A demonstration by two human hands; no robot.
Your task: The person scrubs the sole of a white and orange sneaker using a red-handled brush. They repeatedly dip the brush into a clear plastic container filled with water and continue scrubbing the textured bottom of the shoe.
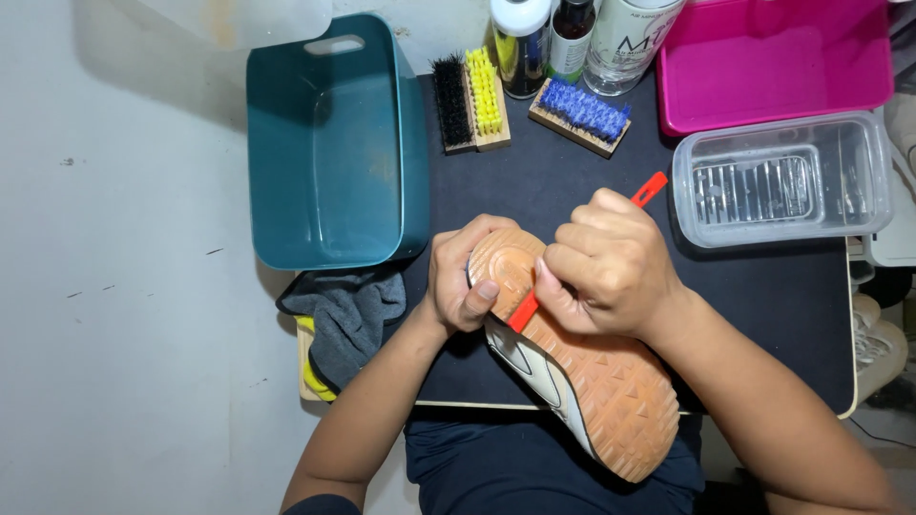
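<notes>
I saw the sneaker (582, 381) sole-up over the black mat (763, 305), left hand (458, 277) gripping its toe, right hand (611, 267) clenched around a red pick (523, 310) at the tread. Light, I judged, with a stiff, grippy sole; the toe seemed best to hold.

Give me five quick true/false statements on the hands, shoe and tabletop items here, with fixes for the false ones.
1. The right hand holds a red tool against the shoe sole. True.
2. The left hand grips a brush. False: it holds the shoe's end.
3. The teal tub holds shoes. False: nothing shows inside.
4. Three brushes lie by the bottles. True.
5. The grey cloth covers the sole. False: it lies beside the tub.
</notes>
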